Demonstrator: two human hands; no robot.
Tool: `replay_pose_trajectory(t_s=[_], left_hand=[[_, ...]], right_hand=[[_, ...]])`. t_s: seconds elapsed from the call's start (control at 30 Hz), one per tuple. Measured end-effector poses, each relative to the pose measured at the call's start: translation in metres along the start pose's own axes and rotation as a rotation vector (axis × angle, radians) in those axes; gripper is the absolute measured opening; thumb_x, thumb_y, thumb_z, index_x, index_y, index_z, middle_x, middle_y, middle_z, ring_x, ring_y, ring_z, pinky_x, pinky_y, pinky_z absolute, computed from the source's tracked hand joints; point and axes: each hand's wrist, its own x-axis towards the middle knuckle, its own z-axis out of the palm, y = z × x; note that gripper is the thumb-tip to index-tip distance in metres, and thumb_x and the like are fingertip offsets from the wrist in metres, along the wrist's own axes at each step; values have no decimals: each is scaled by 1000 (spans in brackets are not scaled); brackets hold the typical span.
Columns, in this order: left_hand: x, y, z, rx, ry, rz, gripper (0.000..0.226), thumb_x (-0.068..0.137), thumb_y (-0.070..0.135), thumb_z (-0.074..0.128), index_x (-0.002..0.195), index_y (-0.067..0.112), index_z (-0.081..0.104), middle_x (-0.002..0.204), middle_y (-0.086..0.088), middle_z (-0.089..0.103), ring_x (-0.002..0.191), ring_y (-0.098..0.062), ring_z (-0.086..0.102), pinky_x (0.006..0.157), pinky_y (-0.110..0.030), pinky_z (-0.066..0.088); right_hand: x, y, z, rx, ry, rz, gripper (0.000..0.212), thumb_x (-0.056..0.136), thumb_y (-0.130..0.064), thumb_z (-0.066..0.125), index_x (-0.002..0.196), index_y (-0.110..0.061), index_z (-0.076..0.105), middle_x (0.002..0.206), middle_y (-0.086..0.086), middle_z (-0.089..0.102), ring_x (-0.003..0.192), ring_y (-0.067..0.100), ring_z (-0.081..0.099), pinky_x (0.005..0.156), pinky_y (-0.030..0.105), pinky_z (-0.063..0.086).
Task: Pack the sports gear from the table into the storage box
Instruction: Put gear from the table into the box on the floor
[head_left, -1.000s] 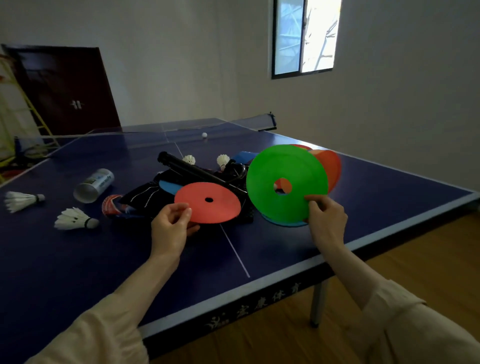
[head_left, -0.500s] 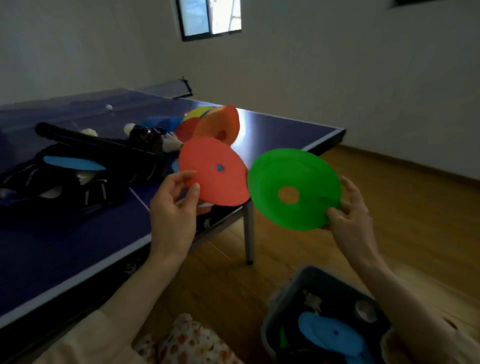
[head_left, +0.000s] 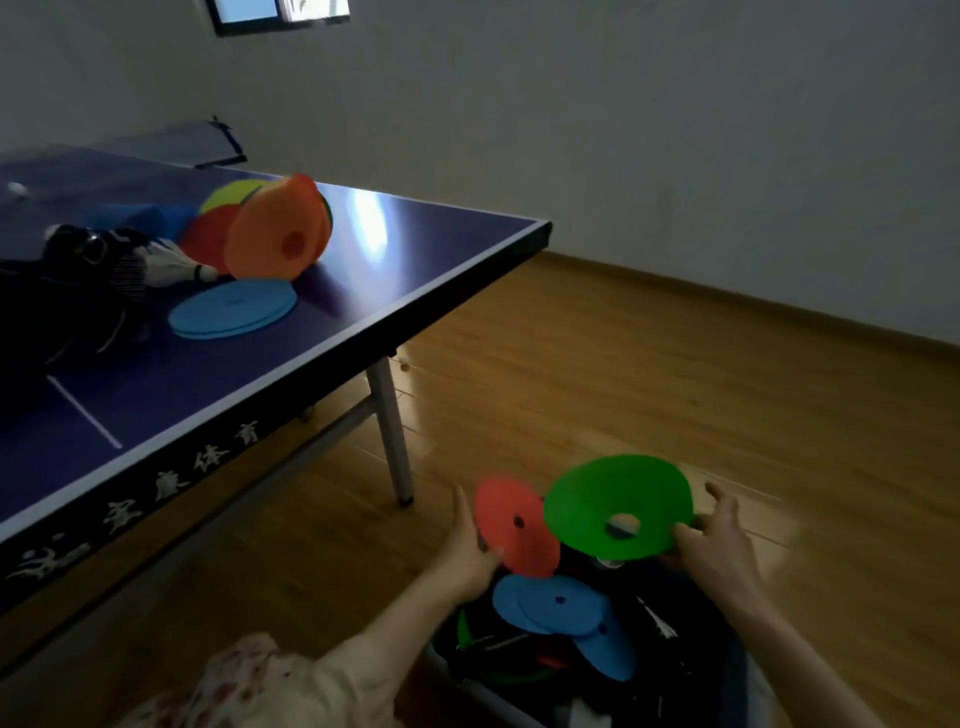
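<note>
Tabletop (head_left: 322, 291) at the left carries a dark bag (head_left: 67, 291), a white shuttlecock (head_left: 171, 267), flat blue discs (head_left: 234, 309) and an orange cone (head_left: 280, 234) leaning on other coloured cones. Lower and to the right, above the storage box (head_left: 691, 670) on the wooden floor (head_left: 675, 374), the left hand (head_left: 467, 556) pinches the edge of a red disc (head_left: 514, 525), thumb on its face. Just beside it, overlapping, a green cone (head_left: 618, 504) is held at its right rim by the right hand (head_left: 711, 551), thumb gripping, other fingers spread. Blue discs (head_left: 566, 613) lie in the box beneath both hands.
</note>
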Motion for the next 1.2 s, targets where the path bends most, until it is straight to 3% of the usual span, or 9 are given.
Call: replay_pose_trajectory(t_s=[0.13,0.23,0.3,0.4,0.57,0.73,0.83,0.97,1.2], left_hand=[[1,-11,19,138,-163,-85,85,97,14,50,150,27,-15,154,-1,27,135,-20,37,106,-32,38],[-6,-9,18,99,-237,-89,52,100,9,45,142,26,20,125,9,47,104,1,49,86,-11,44],[-2,-14,14,100,-214,-124,53,100,5,43,144,24,21,130,4,46,98,3,48,80,-11,45],[6,-23,8,137,-144,-176,77,95,0,46,153,27,4,146,-5,37,122,-18,49,94,-28,48],[1,-4,-9,-5,-5,-204,80,95,-1,48,153,31,2,156,-5,23,136,-23,37,105,-38,44],[-22,32,-85,-97,305,58,70,94,2,49,147,37,21,145,6,39,128,-14,45,100,-33,47],[-43,48,-142,-94,474,225,54,95,5,51,139,32,35,131,8,49,114,-7,53,90,-24,48],[-72,51,-210,-151,685,304,45,95,3,50,130,29,43,112,11,54,96,-7,64,78,-24,56],[-120,4,-317,-19,1072,189,43,94,10,52,135,19,44,123,0,51,87,-7,58,67,-19,51]], right_hand=[[2,19,-4,-193,-113,107,73,97,-14,53,153,-9,7,77,3,58,64,23,64,59,39,58],[-3,32,4,-284,-207,196,78,97,-18,55,153,-2,2,75,6,60,57,18,57,41,24,39],[3,35,13,-289,-223,198,78,96,-20,56,153,-4,6,77,10,62,57,20,57,43,26,38],[4,8,32,-266,-270,122,75,96,-20,57,153,-5,10,79,10,63,53,17,52,45,26,35],[-5,-64,71,-170,-356,-81,71,96,-20,57,152,-12,14,106,14,64,95,33,67,78,44,57],[-26,-163,116,11,-415,-409,53,96,-24,58,143,-22,33,116,-1,61,88,3,60,59,15,47],[-49,-215,144,167,-424,-566,38,96,-19,57,129,-29,43,106,-5,64,80,-1,64,55,12,49],[-73,-263,188,245,-488,-635,33,96,-17,57,127,-22,44,105,0,64,92,9,66,67,23,55],[-83,-318,259,103,-499,-683,37,92,-22,59,126,-22,45,107,-1,63,92,18,65,87,42,55]])
